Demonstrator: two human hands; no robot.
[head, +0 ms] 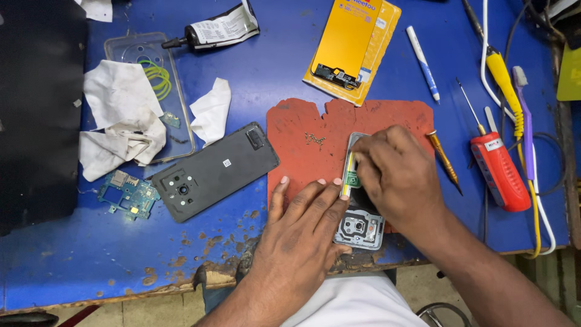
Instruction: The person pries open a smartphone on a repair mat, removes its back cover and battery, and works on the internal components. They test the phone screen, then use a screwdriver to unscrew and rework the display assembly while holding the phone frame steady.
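An opened phone body (358,225) lies on a worn red mat (302,157) at the near edge of the blue table (91,254). My left hand (302,227) rests flat on the mat, its fingertips pressing the phone's left edge. My right hand (396,175) covers the phone's upper half, fingers curled down on its inside near a green part (351,179); whether it pinches anything is hidden. A few tiny screws (314,139) lie on the mat above my left hand.
A dark phone back cover (215,171) and a green circuit board (128,195) lie left. Crumpled tissues (121,118), a clear case (172,72), a glue tube (218,27), a yellow package (354,48), a white pen (422,62), screwdrivers (443,158) and a red tool (499,171) surround.
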